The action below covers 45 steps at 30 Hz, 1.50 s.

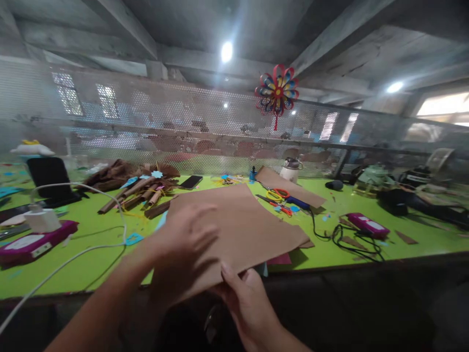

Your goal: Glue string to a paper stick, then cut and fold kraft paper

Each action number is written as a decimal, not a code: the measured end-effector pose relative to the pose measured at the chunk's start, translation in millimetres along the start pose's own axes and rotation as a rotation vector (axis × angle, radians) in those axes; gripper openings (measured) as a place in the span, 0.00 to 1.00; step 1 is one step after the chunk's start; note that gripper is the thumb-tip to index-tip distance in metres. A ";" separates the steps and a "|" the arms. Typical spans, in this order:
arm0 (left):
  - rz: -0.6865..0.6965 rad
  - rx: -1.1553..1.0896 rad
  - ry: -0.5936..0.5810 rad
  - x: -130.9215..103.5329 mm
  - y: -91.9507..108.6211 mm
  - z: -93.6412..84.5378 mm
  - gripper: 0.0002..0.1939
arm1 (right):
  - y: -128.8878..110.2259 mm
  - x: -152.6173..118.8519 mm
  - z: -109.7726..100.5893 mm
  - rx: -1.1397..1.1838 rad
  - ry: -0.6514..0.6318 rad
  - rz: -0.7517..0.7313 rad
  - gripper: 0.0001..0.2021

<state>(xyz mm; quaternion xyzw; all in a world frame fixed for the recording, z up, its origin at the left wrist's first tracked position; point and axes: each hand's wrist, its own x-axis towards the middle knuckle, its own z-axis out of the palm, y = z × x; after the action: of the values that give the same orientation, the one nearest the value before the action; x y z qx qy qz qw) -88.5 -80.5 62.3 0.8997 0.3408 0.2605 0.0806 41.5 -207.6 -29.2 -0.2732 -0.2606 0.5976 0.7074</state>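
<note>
A large sheet of brown kraft paper (234,220) lies over the front of the green table, its near edge jutting past the table. My right hand (244,293) pinches that near edge, thumb on top and fingers beneath. Over the left part of the sheet is my left hand (186,234), fingers spread and slightly blurred; whether it touches the paper I cannot tell. Other papers, one of them pink (279,258), peek out from under the sheet. Scissors with yellow and orange handles (278,194) lie just beyond its right side.
Brown paper rolls (141,190) and a phone (191,182) lie behind on the left. A white cable (122,215) runs from a purple power strip (40,242). Another purple strip (367,226) with black cord sits right. A perforated metal screen (205,132) borders the table's back.
</note>
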 end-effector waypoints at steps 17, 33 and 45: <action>0.303 0.075 -0.318 -46.7 -1.5 43.3 0.18 | -43.8 -5.1 -25.0 -0.655 -0.236 0.050 0.16; 0.350 0.442 0.006 -76.7 22.2 131.0 0.42 | -71.3 15.7 -121.7 -2.306 -0.555 -1.180 0.31; 0.186 0.341 -0.029 -78.2 57.8 112.4 0.27 | -108.2 -8.6 -146.9 -2.344 -0.317 -0.755 0.24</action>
<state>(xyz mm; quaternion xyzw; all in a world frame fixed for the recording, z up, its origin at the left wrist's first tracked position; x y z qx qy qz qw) -46.0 -171.7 -47.1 0.9315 0.2943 0.1924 -0.0926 218.4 -241.9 -59.1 -0.5730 -0.7822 -0.2101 0.1251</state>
